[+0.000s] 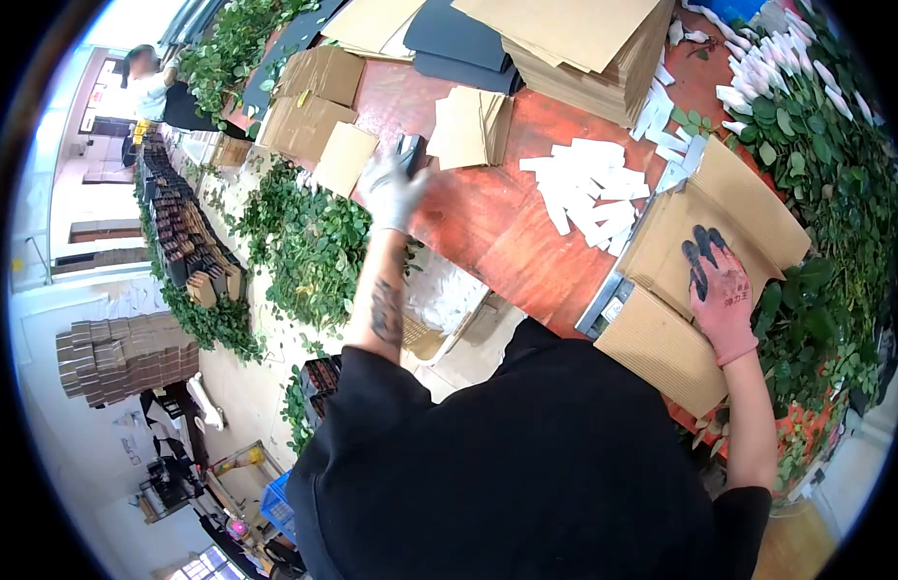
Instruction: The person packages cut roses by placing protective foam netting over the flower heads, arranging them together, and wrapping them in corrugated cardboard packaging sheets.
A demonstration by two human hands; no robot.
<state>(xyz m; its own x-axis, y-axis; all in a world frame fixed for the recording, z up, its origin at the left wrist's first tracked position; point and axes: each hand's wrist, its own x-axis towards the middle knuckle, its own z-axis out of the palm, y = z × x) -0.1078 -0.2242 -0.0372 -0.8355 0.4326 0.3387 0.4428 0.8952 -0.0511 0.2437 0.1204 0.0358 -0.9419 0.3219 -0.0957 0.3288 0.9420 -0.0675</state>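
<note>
My left hand [391, 191], in a white glove, reaches over the red table beside a small dark object [408, 155]. The hand is blurred by motion, so I cannot make out whether its fingers grip that object, whose kind is also unclear. My right hand [721, 290] wears a pink glove with dark fingertips. Its fingers lie spread and flat on a creased sheet of brown cardboard [662, 242], pressing near a fold. Under the cardboard's left edge shows a metal-edged device [606, 307].
White paper strips [589, 193] lie scattered on the red table [478, 222]. Cardboard stacks [603, 82] stand at the back. Pale pink roses [782, 72] with leafy stems fill the right side. Cut foliage [313, 232] covers the left. Another person [149, 92] stands far left.
</note>
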